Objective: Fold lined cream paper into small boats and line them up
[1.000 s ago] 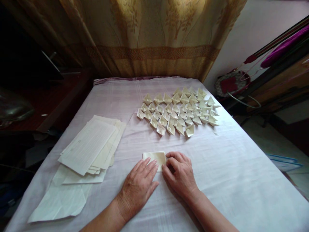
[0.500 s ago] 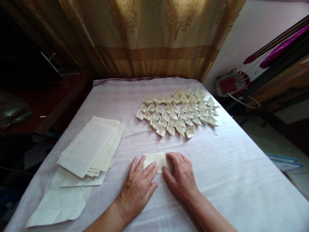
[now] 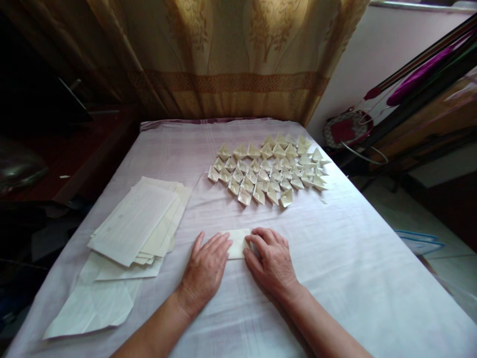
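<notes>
So the small folded rectangle of cream paper (image 3: 237, 242) is lying flat on the white cloth-covered table (image 3: 354, 278), near the front edge and right in front of the person. Its long axis runs left to right, roughly parallel to that edge, with the short ends pointing at either hand. Only the middle strip shows, because both ends are under fingers.

The left hand (image 3: 204, 268) is laid out flat, palm down, with the fingers a little spread and their tips resting on the left end of the paper. It's pressing down, not gripping. The right hand (image 3: 271, 261) is more hunched, with its knuckles up and bent fingers coming down on the right end. Whether its thumb is pinching the edge or just pressing can't be made out from this angle.

Further back and a bit to the right, well apart from the hands, there's a tight cluster of little cream folded paper boats (image 3: 266, 171) in rough rows on the cloth.

Off to the left sits a loose fanned stack of cream lined paper sheets (image 3: 136, 223), partly overlapping a larger creased white sheet (image 3: 93, 308) that reaches toward the near left corner.

Behind the table hangs a tan patterned curtain (image 3: 231, 54), and a dark wooden surface (image 3: 74, 159) runs along the left side.
</notes>
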Demonstrator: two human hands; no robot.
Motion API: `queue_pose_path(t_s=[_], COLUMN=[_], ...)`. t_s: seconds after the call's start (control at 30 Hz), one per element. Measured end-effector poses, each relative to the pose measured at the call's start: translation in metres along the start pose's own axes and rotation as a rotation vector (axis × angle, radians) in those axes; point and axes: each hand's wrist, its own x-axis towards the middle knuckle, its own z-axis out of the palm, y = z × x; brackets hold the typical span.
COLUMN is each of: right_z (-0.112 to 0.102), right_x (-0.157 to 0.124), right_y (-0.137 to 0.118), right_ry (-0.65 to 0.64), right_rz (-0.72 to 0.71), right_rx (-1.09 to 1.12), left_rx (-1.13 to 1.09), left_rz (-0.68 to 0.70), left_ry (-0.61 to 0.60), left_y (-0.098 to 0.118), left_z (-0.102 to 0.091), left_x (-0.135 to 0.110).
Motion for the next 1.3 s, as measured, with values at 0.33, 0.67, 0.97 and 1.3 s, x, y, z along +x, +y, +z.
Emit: queue_pose_path(t_s=[0.33, 0.67, 0.97, 1.3], right_z=[0.016, 0.006, 0.006, 0.006], right_x=[-0.002, -0.012, -0.013, -0.013], right_y=[-0.026, -0.001, -0.002, -0.002], right_ry=[0.057, 0.009, -0.001, 0.001], right_rz=[0.16, 0.102, 0.097, 0.1], right_rx=[-0.137, -0.032, -0.059, -0.032], left_rx=[-0.029, -0.08, -0.066, -0.022], left_rz=[-0.048, -0.095, -0.208, -0.273], left_ry=[0.053, 0.091, 0.095, 0.089], left_y=[-0.013, -0.02, -0.024, -0.034], left_z=[0.001, 0.005, 0.004, 0.002], left_x=[0.01, 0.011, 0.038, 0.048])
